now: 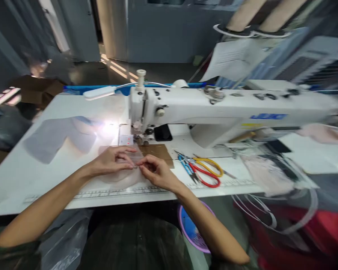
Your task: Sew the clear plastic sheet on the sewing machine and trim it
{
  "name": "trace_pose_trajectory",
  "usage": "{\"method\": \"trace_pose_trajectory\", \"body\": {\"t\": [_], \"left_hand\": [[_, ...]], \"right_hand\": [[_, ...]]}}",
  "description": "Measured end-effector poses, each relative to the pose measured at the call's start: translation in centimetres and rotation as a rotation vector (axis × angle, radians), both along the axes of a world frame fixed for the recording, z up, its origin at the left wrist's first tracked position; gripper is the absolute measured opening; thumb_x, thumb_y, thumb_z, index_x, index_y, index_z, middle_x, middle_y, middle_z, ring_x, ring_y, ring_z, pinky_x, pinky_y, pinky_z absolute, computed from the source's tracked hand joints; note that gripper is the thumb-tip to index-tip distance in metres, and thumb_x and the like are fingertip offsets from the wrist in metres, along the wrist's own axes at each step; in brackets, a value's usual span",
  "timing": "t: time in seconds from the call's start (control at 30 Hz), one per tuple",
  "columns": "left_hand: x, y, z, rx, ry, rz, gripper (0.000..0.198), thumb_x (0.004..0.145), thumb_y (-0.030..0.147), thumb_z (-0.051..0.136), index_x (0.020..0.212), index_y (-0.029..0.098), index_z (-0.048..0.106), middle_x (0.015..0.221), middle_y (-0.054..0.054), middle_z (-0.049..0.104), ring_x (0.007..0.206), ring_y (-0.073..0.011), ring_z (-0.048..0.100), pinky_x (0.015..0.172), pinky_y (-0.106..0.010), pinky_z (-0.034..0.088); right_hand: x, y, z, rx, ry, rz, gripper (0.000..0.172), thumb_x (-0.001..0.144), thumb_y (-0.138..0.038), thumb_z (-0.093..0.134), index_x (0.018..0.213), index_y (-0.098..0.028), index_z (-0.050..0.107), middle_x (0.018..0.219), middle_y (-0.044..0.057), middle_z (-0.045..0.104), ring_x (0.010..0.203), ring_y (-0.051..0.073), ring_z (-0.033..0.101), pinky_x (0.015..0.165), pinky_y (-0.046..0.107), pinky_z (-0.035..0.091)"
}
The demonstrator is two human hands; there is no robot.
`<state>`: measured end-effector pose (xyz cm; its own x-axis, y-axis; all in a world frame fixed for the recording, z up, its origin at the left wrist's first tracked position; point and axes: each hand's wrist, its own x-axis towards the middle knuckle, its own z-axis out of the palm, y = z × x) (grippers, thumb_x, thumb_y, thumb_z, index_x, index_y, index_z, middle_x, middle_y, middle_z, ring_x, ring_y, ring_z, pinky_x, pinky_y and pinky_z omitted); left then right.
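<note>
Just in front of the sewing machine's needle area (138, 137), a piece of thin sheer pale fabric (124, 183) lies on the white table. My left hand (114, 161) rests over it, thumb and fingers curled onto its edge. Close beside it, my right hand (159, 172) pinches the same edge between thumb and forefinger, the fingertips of both hands nearly touching. A brown board (165, 153) lies flat behind my right hand. The white sewing machine (186, 105) stands across the table behind both hands, its lamp shining on the left.
Right of my hands lie red-and-yellow-handled scissors (207, 172) and blue thread snips (187, 168). Grey cut fabric (50, 137) is spread at the left. Farther right are pale cloth (267, 174) and white strips (301, 221). A purple-rimmed basket (183, 228) stands below the table edge.
</note>
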<state>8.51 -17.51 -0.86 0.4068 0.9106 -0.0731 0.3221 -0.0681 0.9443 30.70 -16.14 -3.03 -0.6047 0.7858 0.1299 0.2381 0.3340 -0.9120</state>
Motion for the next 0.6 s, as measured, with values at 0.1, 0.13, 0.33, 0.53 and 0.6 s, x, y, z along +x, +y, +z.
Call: {"method": "trace_pose_trajectory", "body": {"t": [0.1,0.13,0.33,0.53,0.6], "left_hand": [[0.3,-0.2,-0.1,-0.029,0.100,0.035,0.050,0.079,0.040,0.073,0.121,0.017,0.061,0.089,-0.007,0.075,0.097,-0.0239,0.068,0.107,-0.044,0.042],[0.4,-0.1,-0.2,-0.031,0.124,0.023,0.042,0.080,0.041,0.072,0.113,0.018,0.065,0.092,-0.007,0.075,0.100,-0.0248,0.067,0.107,-0.043,0.041],[0.8,-0.1,-0.6,-0.087,0.079,0.045,0.049,0.077,0.038,0.071,0.119,0.021,0.054,0.081,-0.003,0.071,0.084,-0.0215,0.066,0.088,-0.037,0.050],[0.5,0.2,-0.3,-0.181,0.032,0.024,0.058,0.079,0.038,0.071,0.128,0.019,0.048,0.086,-0.004,0.072,0.086,-0.0201,0.067,0.084,-0.034,0.048],[0.4,0.3,-0.3,-0.197,-0.025,-0.003,0.061,0.078,0.033,0.072,0.130,0.016,0.046,0.086,-0.005,0.073,0.087,-0.0199,0.068,0.086,-0.035,0.048]], "right_hand": [[1.0,-0.7,-0.1,0.073,-0.046,0.068,0.019,0.086,-0.025,0.055,0.098,-0.017,0.068,0.084,0.003,0.059,0.069,0.011,0.053,0.064,0.024,0.047],[1.7,-0.8,0.0,0.087,-0.065,0.087,0.021,0.086,-0.025,0.056,0.102,-0.017,0.068,0.091,0.004,0.060,0.072,0.011,0.055,0.066,0.025,0.049],[9.7,-0.3,1.1,0.314,-0.204,-0.220,0.029,0.093,-0.028,0.050,0.116,-0.020,0.065,0.110,0.010,0.063,0.101,0.019,0.061,0.089,0.037,0.052],[17.4,1.0,0.9,0.337,-0.768,-0.357,0.047,0.089,-0.032,0.050,0.133,-0.016,0.057,0.122,0.016,0.065,0.109,0.030,0.064,0.091,0.046,0.053],[18.2,1.2,0.5,0.412,-0.807,-0.317,0.045,0.092,-0.035,0.046,0.132,-0.018,0.058,0.127,0.015,0.064,0.112,0.031,0.063,0.090,0.045,0.054]]}}
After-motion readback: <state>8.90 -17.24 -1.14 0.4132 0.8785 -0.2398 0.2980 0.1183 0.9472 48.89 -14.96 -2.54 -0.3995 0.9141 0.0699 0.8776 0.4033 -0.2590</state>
